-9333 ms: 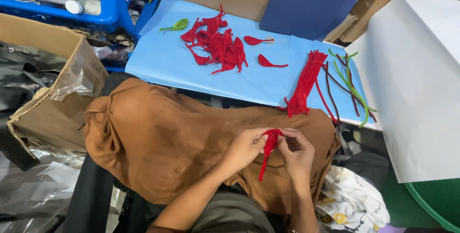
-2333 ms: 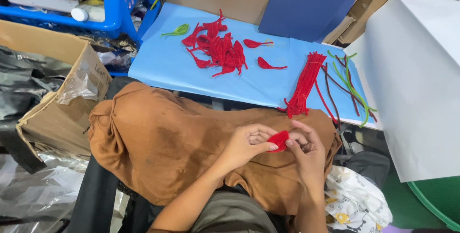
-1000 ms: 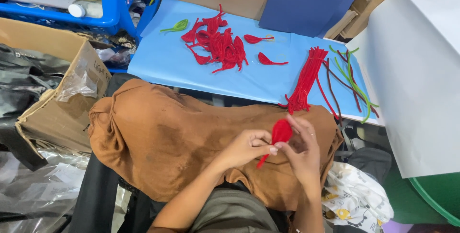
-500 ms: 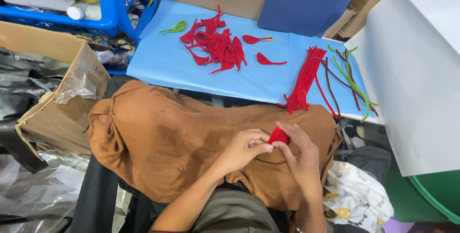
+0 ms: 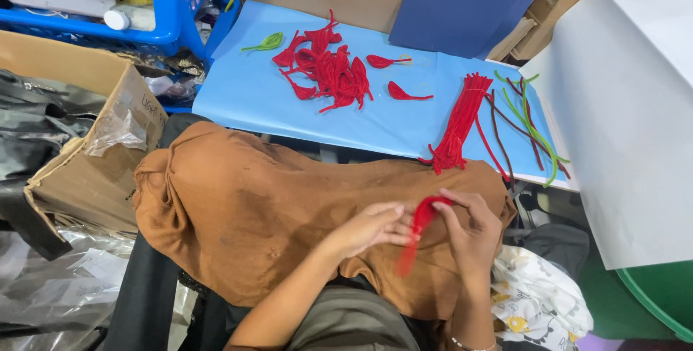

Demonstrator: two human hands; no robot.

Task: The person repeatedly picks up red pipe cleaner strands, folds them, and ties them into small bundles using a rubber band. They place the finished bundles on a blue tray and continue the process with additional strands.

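Both hands pinch one red pipe cleaner (image 5: 419, 222) over the brown cloth (image 5: 253, 206): left hand (image 5: 372, 227) low, right hand (image 5: 469, 232) at the folded top. The loose tail looks blurred. A light pinch could let the fold spring open.

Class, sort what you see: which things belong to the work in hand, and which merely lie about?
In use: red pipe cleaner, left hand, right hand, straight red bundle, shaped red pieces.
Lying about: cardboard box, blue basket, white sheet.
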